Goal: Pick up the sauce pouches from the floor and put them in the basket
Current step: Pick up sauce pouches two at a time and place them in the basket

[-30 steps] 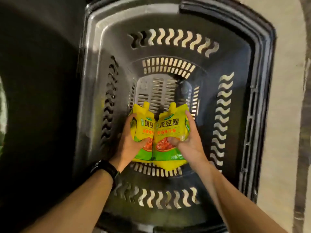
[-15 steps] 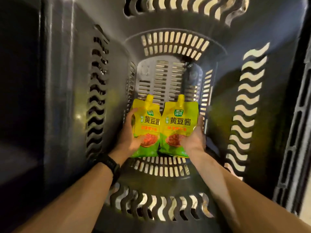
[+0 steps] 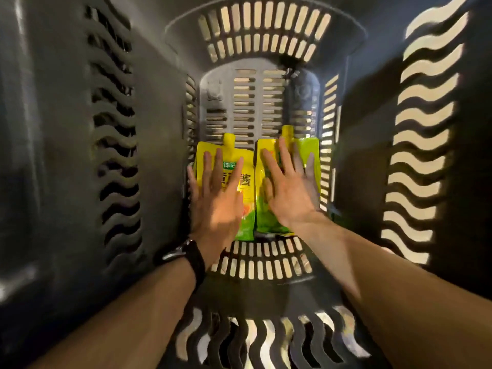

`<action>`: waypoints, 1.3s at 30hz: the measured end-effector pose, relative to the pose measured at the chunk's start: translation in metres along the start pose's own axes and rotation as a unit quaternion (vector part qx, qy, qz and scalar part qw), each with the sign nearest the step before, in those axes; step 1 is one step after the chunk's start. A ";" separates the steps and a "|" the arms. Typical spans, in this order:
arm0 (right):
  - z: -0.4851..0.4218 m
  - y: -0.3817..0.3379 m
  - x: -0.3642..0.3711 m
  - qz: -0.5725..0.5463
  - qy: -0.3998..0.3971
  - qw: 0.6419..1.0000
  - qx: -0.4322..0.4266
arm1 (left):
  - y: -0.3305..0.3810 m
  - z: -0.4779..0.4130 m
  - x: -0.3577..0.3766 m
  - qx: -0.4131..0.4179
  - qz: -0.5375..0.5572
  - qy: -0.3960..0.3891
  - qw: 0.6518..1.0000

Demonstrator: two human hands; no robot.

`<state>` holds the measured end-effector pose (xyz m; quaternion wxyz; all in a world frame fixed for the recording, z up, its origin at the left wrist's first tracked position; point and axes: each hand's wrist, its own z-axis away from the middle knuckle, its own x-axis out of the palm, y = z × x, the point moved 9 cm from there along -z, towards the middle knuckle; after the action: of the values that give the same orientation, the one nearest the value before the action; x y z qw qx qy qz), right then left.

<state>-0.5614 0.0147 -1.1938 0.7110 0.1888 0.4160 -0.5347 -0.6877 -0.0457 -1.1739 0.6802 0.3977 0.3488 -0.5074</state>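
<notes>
Left yellow-green spouted sauce pouch (image 3: 246, 182) and matching right pouch (image 3: 310, 147) lie flat, side by side, on bottom of dark grey slotted plastic basket (image 3: 159, 129). Left hand (image 3: 215, 206) over left one, fingers (image 3: 207, 166) straight, spread. Right hand (image 3: 288, 193) over right one, fingers splayed, blurred. Neither grips.

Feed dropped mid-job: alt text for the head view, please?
The left hand, fingers straight, covers the left sauce pouch; right hand likewise covers the right sauce pouch, side by side on the bottom of a dark slotted basket.

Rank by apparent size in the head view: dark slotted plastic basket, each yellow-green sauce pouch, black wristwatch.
1. Dark slotted plastic basket.
2. Left yellow-green sauce pouch and right yellow-green sauce pouch: alike, unranked.
3. Black wristwatch.
</notes>
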 end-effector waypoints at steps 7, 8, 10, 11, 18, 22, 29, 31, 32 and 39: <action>0.006 0.003 0.036 0.008 0.108 0.994 -0.011 | -0.018 -0.022 0.044 0.027 -0.045 0.036 0.998; 0.012 0.000 0.042 0.007 0.104 0.994 -0.018 | -0.019 -0.017 0.048 0.026 -0.043 0.038 0.998; 0.028 -0.001 0.048 -0.002 0.095 0.995 -0.032 | -0.019 -0.006 0.053 0.024 -0.044 0.036 0.998; 0.036 -0.001 0.052 -0.007 0.092 0.995 -0.036 | -0.017 -0.002 0.054 0.024 -0.042 0.033 0.998; 0.069 -0.008 0.084 -0.167 0.151 0.974 -0.017 | 0.004 0.038 0.069 -0.003 -0.007 -0.006 1.000; 0.065 -0.005 0.099 -0.102 0.130 0.986 -0.016 | 0.002 0.043 0.072 0.017 0.001 0.015 1.000; 0.077 -0.006 0.094 -0.012 0.089 0.996 0.004 | 0.006 0.050 0.073 0.035 -0.070 0.031 0.996; 0.075 -0.013 0.081 -0.041 0.080 0.996 0.018 | 0.007 0.050 0.075 0.040 -0.086 0.022 0.995; 0.072 -0.016 0.073 -0.069 0.076 0.994 0.030 | 0.007 0.050 0.075 0.040 -0.094 0.019 0.995; 0.072 -0.005 0.097 -0.095 0.079 0.992 0.018 | 0.006 0.049 0.072 0.040 -0.067 0.036 0.996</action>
<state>-0.5305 -0.0971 -1.2285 0.6187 0.2030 0.4767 -0.5906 -0.6611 -0.1180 -1.2144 0.6155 0.4186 0.3777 -0.5507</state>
